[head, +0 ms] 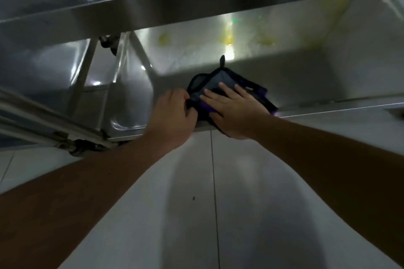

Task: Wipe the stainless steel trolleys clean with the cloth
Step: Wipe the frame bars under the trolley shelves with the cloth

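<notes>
A grey and purple cloth [220,81] with black edging lies on the lower shelf [295,81] of a stainless steel trolley, at the shelf's near edge. My right hand [234,109] lies flat on the cloth with fingers spread, pressing it down. My left hand [175,113] is closed on the cloth's left edge, pinching it at the shelf's rim. The trolley's upper shelf [153,4] spans the top of the view above both hands. Yellowish smears [228,39] show on the far part of the lower shelf.
A second steel trolley [54,67] stands to the left, its frame bars [50,120] and a castor [76,150] close to my left forearm. White tiled floor [218,203] lies below the shelf edge.
</notes>
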{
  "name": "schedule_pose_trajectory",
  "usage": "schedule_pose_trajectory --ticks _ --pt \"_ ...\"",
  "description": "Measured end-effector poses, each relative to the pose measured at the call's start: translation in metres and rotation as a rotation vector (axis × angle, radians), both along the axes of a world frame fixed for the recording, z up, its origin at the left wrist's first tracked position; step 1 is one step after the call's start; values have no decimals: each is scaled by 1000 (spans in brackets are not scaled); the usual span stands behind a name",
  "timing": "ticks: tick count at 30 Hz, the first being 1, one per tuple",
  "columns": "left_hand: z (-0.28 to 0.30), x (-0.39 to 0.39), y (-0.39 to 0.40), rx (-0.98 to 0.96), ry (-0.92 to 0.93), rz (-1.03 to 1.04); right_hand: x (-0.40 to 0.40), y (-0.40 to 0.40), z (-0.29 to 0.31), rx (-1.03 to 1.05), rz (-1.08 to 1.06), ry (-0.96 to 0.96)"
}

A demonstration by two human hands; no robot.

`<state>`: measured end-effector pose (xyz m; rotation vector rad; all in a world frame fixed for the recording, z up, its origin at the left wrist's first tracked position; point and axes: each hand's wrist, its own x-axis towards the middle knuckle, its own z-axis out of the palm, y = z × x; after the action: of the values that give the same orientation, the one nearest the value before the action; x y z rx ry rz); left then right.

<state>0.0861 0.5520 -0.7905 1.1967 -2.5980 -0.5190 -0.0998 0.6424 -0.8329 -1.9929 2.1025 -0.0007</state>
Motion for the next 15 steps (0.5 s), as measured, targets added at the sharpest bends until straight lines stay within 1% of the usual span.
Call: schedule_pose_trajectory --ticks 1,3,6,9,11,15 --pt "-1 -13 1 -43 -9 4 -6 2 0 -3 -1 -10" --pt "-4 -36 6 -71 -15 28 -24 14 -2 -19 -36 -30" --pt "-9 -66 19 -30 -38 65 -69 48 -2 -25 -100 -43" --pt "-16 -89 34 -1 -85 60 -128 88 2 -1 -180 3" --pt "-23 -102 42 -14 -121 53 -169 117 5 20 -285 35" --pt "-35 -112 54 -13 -149 123 -229 162 10 66 -585 25"
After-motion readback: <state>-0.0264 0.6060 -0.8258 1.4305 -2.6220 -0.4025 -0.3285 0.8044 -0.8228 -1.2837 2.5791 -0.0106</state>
